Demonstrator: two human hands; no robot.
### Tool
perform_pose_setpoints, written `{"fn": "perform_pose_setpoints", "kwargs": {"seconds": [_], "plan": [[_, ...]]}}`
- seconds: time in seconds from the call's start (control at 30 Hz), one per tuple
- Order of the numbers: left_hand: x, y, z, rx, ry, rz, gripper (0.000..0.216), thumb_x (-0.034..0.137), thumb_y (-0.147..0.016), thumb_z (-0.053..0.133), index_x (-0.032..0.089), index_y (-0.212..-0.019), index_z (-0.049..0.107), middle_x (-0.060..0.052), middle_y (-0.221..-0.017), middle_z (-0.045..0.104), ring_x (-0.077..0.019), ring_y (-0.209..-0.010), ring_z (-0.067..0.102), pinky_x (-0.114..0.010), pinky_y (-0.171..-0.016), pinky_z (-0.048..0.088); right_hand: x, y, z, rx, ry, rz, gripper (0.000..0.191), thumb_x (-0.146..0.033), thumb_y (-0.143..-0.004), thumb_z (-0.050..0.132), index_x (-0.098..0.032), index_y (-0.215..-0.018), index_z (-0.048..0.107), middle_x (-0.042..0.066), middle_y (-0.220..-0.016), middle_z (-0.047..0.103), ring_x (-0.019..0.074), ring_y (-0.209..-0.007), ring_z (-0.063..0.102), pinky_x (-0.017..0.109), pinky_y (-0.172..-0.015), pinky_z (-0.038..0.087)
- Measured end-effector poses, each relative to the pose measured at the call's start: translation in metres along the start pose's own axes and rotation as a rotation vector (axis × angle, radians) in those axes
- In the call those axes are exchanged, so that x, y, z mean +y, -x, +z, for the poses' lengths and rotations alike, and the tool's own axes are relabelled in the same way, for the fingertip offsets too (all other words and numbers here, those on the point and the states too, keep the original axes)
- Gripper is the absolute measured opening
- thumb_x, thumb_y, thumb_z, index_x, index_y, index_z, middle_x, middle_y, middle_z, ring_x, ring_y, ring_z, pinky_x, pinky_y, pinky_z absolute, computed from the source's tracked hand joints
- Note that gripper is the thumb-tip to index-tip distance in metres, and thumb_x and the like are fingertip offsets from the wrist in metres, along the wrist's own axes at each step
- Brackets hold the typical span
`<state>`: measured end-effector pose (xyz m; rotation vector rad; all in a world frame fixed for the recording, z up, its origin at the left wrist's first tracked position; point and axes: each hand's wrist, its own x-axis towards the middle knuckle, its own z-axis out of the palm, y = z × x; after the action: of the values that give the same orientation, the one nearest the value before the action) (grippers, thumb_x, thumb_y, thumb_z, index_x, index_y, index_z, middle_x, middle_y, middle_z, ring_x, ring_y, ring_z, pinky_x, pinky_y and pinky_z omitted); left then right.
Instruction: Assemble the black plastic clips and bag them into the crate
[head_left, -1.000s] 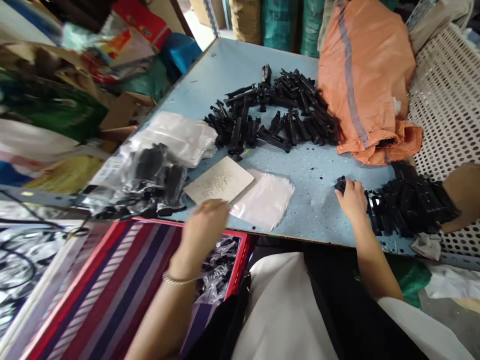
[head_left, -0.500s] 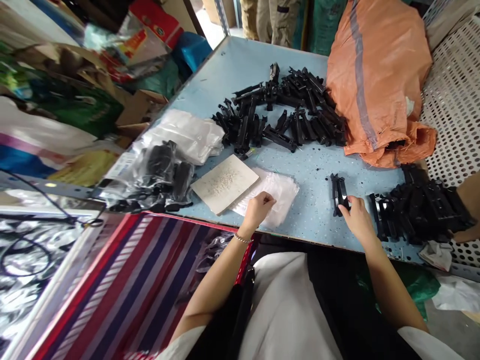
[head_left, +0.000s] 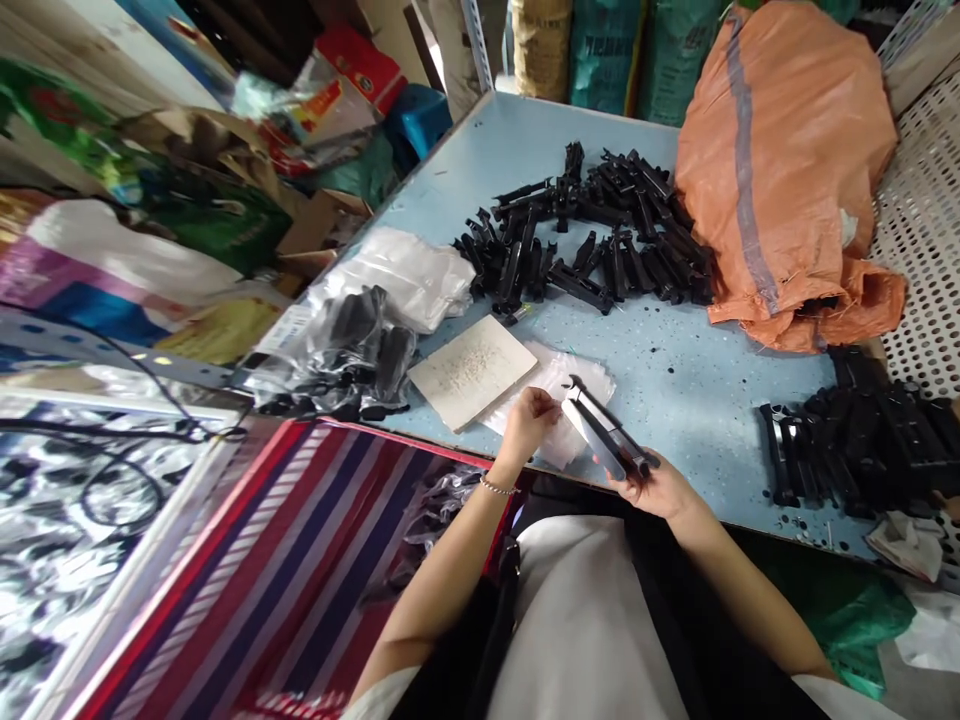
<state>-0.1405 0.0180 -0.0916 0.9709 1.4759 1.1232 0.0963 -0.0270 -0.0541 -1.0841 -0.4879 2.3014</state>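
Note:
My right hand [head_left: 651, 487] grips the lower end of a long black plastic part [head_left: 609, 430] with two parallel bars and glossy faces. Its far end tilts up and left, over a stack of thin clear plastic bags [head_left: 559, 445]. At the left of this stack, my left hand [head_left: 531, 422] has its fingertips pinched together at a bag's edge; the film between them is hard to make out. A pale flat board [head_left: 474, 372] with a speckled, worn middle overlaps the stack's left side.
Many similar black parts [head_left: 517, 255] lie heaped at the back of the blue table [head_left: 675, 400]. More are stacked at right [head_left: 862, 440]. Bagged parts [head_left: 352, 350] and folded clear bags [head_left: 412, 270] lie at left. An orange sack [head_left: 787, 170] stands back right.
My right hand has lifted the black part off the table at right and brought it left, beside my left hand. My left hand stays pinched at the bags. The view has shifted slightly.

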Motion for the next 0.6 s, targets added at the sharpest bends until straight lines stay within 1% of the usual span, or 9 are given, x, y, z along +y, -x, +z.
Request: {"fn": "perform_pose_setpoints", "kwargs": {"seconds": [0.07,0.1,0.13,0.2,0.27,0.37,0.47,0.53,0.6], "plan": [[-0.002,0.001,-0.006,0.013,-0.172,0.137,0.008,0.015,-0.077,0.061,0.019,-0.083,0.058,-0.004,-0.087,0.074,-0.0175,-0.079,0.071,-0.032,-0.075,0.059,0.008,-0.003,-0.004,0.053,-0.027,0.015,0.018,-0.029,-0.073,0.080,-0.018,-0.078,0.067,0.004,-0.070,0.070,0.0129,-0.057,0.060,0.021,-0.045,0.044],[-0.002,0.002,-0.011,0.018,-0.294,0.235,0.008,0.012,-0.080,0.057,0.019,-0.082,0.062,-0.006,-0.092,0.075,-0.0193,-0.087,0.072,-0.035,-0.083,0.060,0.011,-0.004,-0.007,0.093,-0.035,-0.002,0.017,-0.027,-0.073,0.080,-0.018,-0.078,0.067,0.003,-0.068,0.068,0.0120,-0.055,0.059,0.020,-0.045,0.043],[-0.002,0.003,-0.015,0.022,-0.418,0.340,0.016,0.010,-0.083,0.053,0.018,-0.085,0.066,-0.008,-0.099,0.076,-0.0210,-0.096,0.072,-0.039,-0.091,0.059,0.012,-0.003,-0.010,0.125,-0.044,-0.022,0.016,-0.024,-0.073,0.081,-0.019,-0.077,0.066,0.002,-0.066,0.066,0.0112,-0.054,0.059,0.019,-0.045,0.043],[0.000,0.005,-0.021,0.027,-0.614,0.515,0.031,0.007,-0.089,0.047,0.018,-0.100,0.073,-0.011,-0.114,0.074,-0.0233,-0.109,0.071,-0.042,-0.101,0.057,0.014,-0.003,-0.014,0.133,-0.083,-0.043,0.015,-0.020,-0.074,0.081,-0.019,-0.075,0.066,0.001,-0.066,0.066,0.0103,-0.055,0.059,0.018,-0.045,0.043],[0.005,0.009,-0.022,0.026,-0.707,0.623,0.040,0.007,-0.093,0.044,0.018,-0.121,0.070,-0.013,-0.125,0.071,-0.0238,-0.116,0.069,-0.041,-0.104,0.057,0.014,-0.006,-0.013,0.079,-0.131,-0.004,0.015,-0.017,-0.074,0.081,-0.018,-0.075,0.066,0.003,-0.068,0.067,0.0101,-0.057,0.060,0.017,-0.046,0.044],[0.016,0.027,-0.011,-0.025,-0.694,0.772,0.051,0.005,-0.096,0.040,0.019,-0.141,0.059,-0.013,-0.136,0.065,-0.0226,-0.126,0.065,-0.039,-0.109,0.056,0.015,-0.021,-0.003,-0.015,-0.172,0.095,0.015,-0.017,-0.072,0.081,-0.016,-0.080,0.068,0.006,-0.073,0.070,0.0088,-0.055,0.056,0.015,-0.042,0.042],[0.025,0.055,0.004,-0.195,-0.581,0.918,0.057,0.004,-0.098,0.038,0.023,-0.151,0.050,-0.013,-0.138,0.063,-0.0206,-0.127,0.063,-0.038,-0.109,0.056,0.017,-0.036,0.009,0.019,-0.183,-0.005,0.020,-0.023,-0.070,0.084,-0.018,-0.081,0.068,0.003,-0.072,0.069,0.0072,-0.052,0.052,0.015,-0.041,0.043],[0.028,0.070,0.009,-0.275,-0.486,0.928,0.058,0.003,-0.098,0.040,0.025,-0.152,0.047,-0.013,-0.136,0.062,-0.0197,-0.126,0.063,-0.036,-0.106,0.057,0.016,-0.040,0.014,0.072,-0.183,-0.121,0.023,-0.027,-0.070,0.086,-0.020,-0.081,0.067,-0.002,-0.069,0.065,0.0078,-0.056,0.054,0.015,-0.046,0.047],[0.028,0.077,0.008,-0.247,-0.413,0.850,0.058,0.003,-0.097,0.041,0.024,-0.150,0.048,-0.014,-0.132,0.061,-0.0197,-0.123,0.063,-0.036,-0.103,0.058,0.014,-0.037,0.014,0.087,-0.189,-0.178,0.023,-0.028,-0.072,0.085,-0.021,-0.084,0.067,-0.002,-0.073,0.066,0.0085,-0.060,0.056,0.015,-0.049,0.049]]}}
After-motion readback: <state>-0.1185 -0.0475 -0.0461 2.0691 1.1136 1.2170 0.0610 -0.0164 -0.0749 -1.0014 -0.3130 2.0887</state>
